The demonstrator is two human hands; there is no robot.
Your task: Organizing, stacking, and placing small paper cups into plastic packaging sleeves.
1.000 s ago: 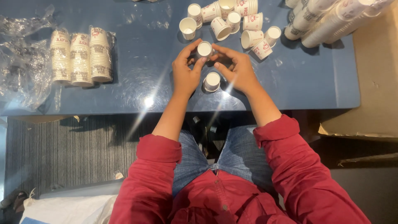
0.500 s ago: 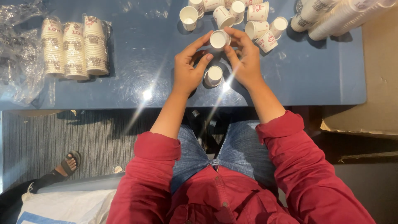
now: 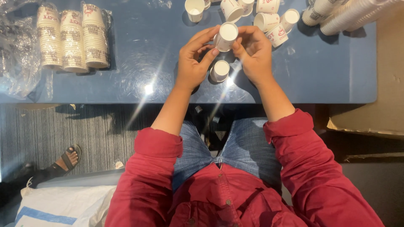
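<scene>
Small smooth paper cup (image 3: 226, 36), tapered, pinched between left hand (image 3: 194, 63) and right hand (image 3: 253, 52); another cup (image 3: 220, 70) just below; raised slightly since before.

Left hand (image 3: 192, 63) and right hand (image 3: 253, 52) pinching one small paper cup (image 3: 226, 36) above blue counter (image 3: 139, 71). Second cup (image 3: 219, 70) upside down just below. Loose cups (image 3: 269, 19) beyond, three stacks (image 3: 72, 38) far left beside plastic wrap (image 3: 17, 54).
</scene>
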